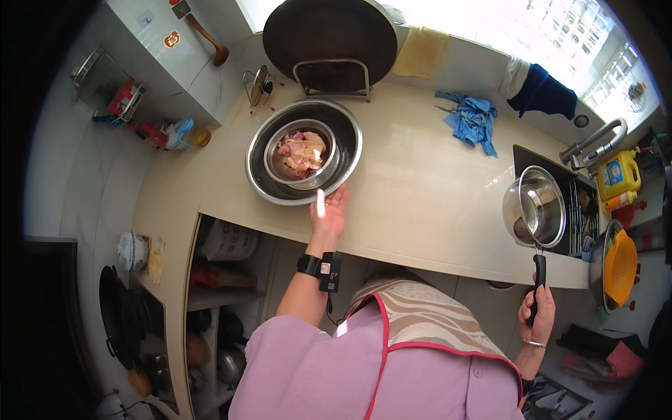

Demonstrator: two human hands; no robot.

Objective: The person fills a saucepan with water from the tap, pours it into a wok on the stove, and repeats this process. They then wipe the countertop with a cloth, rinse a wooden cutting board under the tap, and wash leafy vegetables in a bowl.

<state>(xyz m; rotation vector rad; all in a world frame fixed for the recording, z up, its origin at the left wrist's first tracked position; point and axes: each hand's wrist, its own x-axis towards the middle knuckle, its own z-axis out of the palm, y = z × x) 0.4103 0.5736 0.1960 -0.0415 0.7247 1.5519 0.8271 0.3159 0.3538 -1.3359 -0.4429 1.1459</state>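
Note:
At the left of the counter stands a wide metal basin point(255, 175), and a smaller metal bowl point(270, 162) with pieces of raw meat point(302, 150), looking like poultry, sits inside it. My left hand point(329, 212) is at the basin's near rim, palm up, fingers stretched out; whether it bears any weight is unclear. On the right, my right hand point(540, 306) is closed round the black handle of a metal saucepan point(544, 203). The pan is at the near left side of the sink, its inside showing; whether it rests on the edge cannot be told.
A crumpled blue cloth point(473, 120) lies on the counter point(413, 175) near the window. The faucet point(602, 143), yellow bottle point(619, 175) and orange strainer point(620, 269) crowd the right end. A round dark board point(329, 42) leans in a rack behind the basin.

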